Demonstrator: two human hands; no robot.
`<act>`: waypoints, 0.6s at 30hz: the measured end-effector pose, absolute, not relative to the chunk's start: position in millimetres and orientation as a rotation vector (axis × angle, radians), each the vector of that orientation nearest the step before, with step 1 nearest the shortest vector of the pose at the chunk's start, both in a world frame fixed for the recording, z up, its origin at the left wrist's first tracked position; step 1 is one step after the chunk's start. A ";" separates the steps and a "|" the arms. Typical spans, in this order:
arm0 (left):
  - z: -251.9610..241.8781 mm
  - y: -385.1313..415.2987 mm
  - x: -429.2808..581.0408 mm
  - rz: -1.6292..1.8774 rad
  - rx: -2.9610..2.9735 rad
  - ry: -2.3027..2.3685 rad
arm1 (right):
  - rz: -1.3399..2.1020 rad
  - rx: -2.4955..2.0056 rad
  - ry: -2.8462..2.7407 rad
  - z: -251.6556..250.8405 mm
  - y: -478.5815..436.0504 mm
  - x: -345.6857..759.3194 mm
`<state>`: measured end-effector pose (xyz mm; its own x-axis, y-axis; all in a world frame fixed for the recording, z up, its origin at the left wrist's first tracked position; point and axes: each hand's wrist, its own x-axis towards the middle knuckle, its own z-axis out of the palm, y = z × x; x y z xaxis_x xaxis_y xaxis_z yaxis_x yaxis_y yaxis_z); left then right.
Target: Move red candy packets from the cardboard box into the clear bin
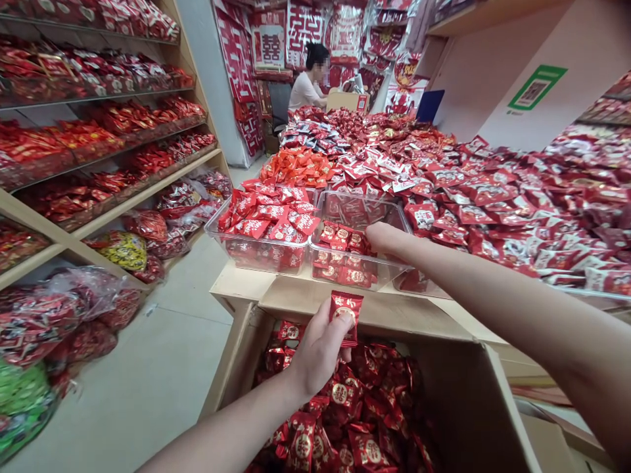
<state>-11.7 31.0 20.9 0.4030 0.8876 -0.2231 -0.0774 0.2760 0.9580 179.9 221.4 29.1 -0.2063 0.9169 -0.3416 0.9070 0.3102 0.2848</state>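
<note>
1. Lower middle of the frame: an open brown cardboard box (468, 407) holds a loose heap of glossy red foil sweets (345, 401). The heap looks slippery, so a careless sweep of an arm may drag pieces over the box wall onto the floor.
2. Just above the box, the left hand (319, 351) pinches a small red foil packet (346, 314) between thumb and fingertips, by its lower half only. The grip is light. The smooth wrapper may slide out and drop back among look-alikes.
3. Centre: the right hand (383, 238) rests inside a clear plastic tray (359, 197), on the red packets there. Its fingers curl away from view, so I cannot tell whether they grasp anything. The tray stands at the near edge of the pale wooden tabletop (246, 282). Weight from the forearm on the rim may tip it toward the box.
4. Touching it on the left, a second clear plastic tray (246, 249) is heaped above its rim, and a nudge may spill it.
5. Upper middle: a seated person (306, 85) is well apart.
</note>
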 end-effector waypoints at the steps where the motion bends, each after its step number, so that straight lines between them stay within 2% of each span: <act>1: 21.4 31.6 -11.5 0.799 1.078 0.939 | 0.018 1.607 2.146 29.0 219.9 179.3; 11: 13.5 37.4 -11.9 0.975 0.917 0.828 | -0.103 1.590 2.219 36.3 201.9 171.3; 16: 15.3 40.0 -7.8 0.946 0.955 0.827 | 0.078 1.744 2.415 72.4 188.8 177.1; 18: 14.6 38.1 -5.5 0.883 1.023 0.799 | 0.044 1.852 2.596 89.1 164.2 175.6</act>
